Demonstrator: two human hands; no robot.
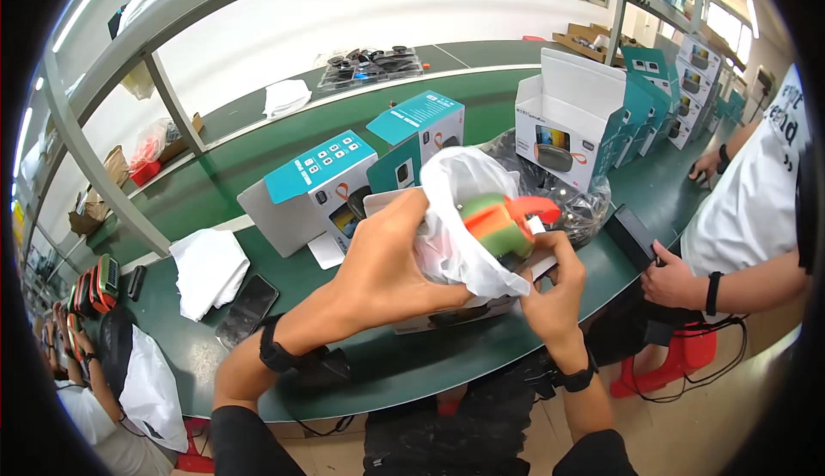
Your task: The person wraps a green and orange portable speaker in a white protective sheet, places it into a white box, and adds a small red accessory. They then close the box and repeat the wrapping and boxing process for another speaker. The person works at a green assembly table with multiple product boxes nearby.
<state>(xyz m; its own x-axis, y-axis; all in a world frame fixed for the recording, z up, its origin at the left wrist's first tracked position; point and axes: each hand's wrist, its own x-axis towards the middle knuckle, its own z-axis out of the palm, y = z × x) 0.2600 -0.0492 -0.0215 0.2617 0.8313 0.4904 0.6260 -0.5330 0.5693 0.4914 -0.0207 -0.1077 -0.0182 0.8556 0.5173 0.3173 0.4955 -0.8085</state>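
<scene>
Your left hand [382, 261], half-curled, grips the soft white bag [445, 248]; your right hand [554, 297] bends its fingers at the right rim, hold unclear; keep that mouth wide so the rounded green-and-orange, red-strapped device [497, 228] within it won't snag.

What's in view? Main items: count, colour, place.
Soft bag: one, white, in left hand
Device: one, green and orange, in soft bag's mouth
Boxes: several, white and teal, along bench
Bench: one, green, below hands
Clear bag: one, see-through, right of soft bag
White pile: one, white, bench left
Phone-like slab: one, black, beside white pile
Parts: many, mostly black, back
Stools: two, red, lower left and right
Co-workers: at least two, pale shirts, left and right
Wristbands: two, black, left and right wrists
Left hand: one, bare, centre
Right hand: one, bare, bag's mouth
</scene>
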